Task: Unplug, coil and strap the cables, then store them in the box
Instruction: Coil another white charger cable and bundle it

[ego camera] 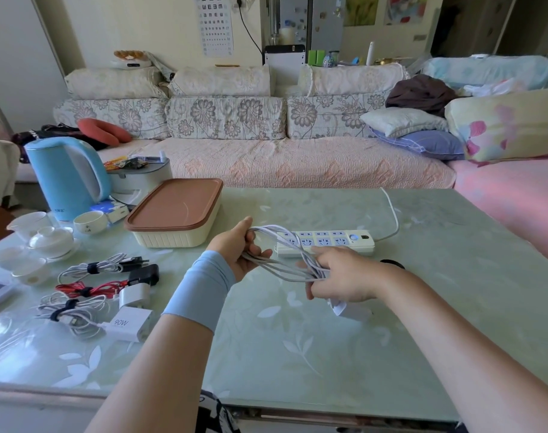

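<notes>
Both hands are up over the middle of the counter point(422, 307), a white cable point(285, 270) looped between them; the left hand point(235, 251), at nine o'clock of the coil, has its grip curled round one end of the loops; the right hand point(341, 279), at three o'clock, has its grip pinched tight on the other end; a white charger point(347, 309) pokes out beneath that hand, and I cannot tell whether it touches the counter. The power strip point(325, 242) lies at twelve o'clock, just behind the coil; the box point(175, 220) sits at eleven o'clock, brown lid on; down at eight o'clock lie three strapped bundles, a grey cable point(100, 267), a red cable point(88, 289) and a second white cable point(69, 310); the blue kettle point(66, 179) stands at ten o'clock, beyond the box.
</notes>
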Tool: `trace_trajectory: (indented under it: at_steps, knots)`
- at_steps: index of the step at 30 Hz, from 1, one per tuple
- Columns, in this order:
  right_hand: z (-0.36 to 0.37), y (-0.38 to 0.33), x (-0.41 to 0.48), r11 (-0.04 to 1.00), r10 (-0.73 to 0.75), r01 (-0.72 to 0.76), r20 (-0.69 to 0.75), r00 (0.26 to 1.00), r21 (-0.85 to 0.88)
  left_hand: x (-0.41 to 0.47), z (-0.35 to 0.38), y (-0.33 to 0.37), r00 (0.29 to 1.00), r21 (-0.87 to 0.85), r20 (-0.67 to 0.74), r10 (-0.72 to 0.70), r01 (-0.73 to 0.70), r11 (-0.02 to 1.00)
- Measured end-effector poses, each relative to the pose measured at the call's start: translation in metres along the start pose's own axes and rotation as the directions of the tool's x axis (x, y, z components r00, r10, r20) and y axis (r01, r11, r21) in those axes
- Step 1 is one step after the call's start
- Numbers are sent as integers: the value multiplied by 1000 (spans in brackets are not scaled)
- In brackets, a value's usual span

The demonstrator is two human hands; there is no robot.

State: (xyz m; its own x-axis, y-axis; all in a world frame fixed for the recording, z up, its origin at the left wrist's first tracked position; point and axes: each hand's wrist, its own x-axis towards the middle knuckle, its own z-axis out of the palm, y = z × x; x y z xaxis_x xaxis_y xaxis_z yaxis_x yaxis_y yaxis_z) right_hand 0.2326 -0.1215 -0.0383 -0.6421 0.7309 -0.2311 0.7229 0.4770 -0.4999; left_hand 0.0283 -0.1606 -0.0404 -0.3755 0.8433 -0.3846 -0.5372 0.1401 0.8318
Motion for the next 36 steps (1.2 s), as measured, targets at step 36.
trace_trajectory:
  at_steps: [36]
  knots:
    - [1,29,19,854,-159,246,-221,962,458,-6,8,-22,871,703,485,-78,-335,628]
